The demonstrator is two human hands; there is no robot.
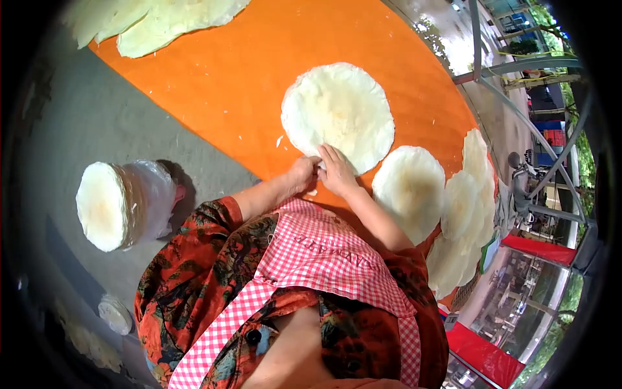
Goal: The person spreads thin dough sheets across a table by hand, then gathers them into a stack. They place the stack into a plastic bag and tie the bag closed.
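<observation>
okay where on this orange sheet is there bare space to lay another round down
Bare orange sheet lies between the far rounds and the middle round that both hands touch. The right edge is crowded with overlapping rounds. The stack sits off the sheet.

I work outdoors on paved ground beside a street. An orange mat (pixel 214 84) is spread on the concrete (pixel 84 123) with thin round sheets (pixel 338 115) laid out across it. Metal railings (pixel 538 136), parked vehicles and trees border the site.

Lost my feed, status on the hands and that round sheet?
Left hand and right hand together on near edge of round sheet, flat on orange mat. Nothing blocking.
</observation>
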